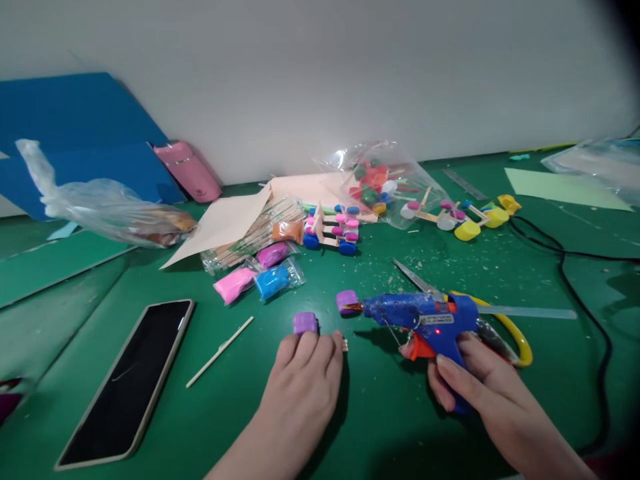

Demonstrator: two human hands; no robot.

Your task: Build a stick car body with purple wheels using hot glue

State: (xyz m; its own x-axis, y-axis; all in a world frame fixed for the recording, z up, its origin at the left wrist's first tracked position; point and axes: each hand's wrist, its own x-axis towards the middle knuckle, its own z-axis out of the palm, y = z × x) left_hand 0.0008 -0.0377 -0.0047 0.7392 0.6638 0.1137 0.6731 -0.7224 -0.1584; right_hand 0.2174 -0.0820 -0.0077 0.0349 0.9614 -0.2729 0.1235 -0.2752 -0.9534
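My right hand (480, 383) grips the handle of a blue glue gun (425, 317) whose tip touches a purple bottle cap (347, 301) on the green table. My left hand (305, 373) lies palm down on the table, fingertips against a second purple cap (305, 323); a small stick end (345, 345) pokes out beside its fingers. A thin wooden stick (220, 351) lies to the left of that hand.
A phone (129, 380) lies face up at the left. Scissors (480, 313) sit behind the gun, its black cord (585, 293) running right. Clay packets (260, 280), stick-and-cap cars (333, 230), a bag of caps (380, 183), papers and a pink case (187, 170) lie farther back.
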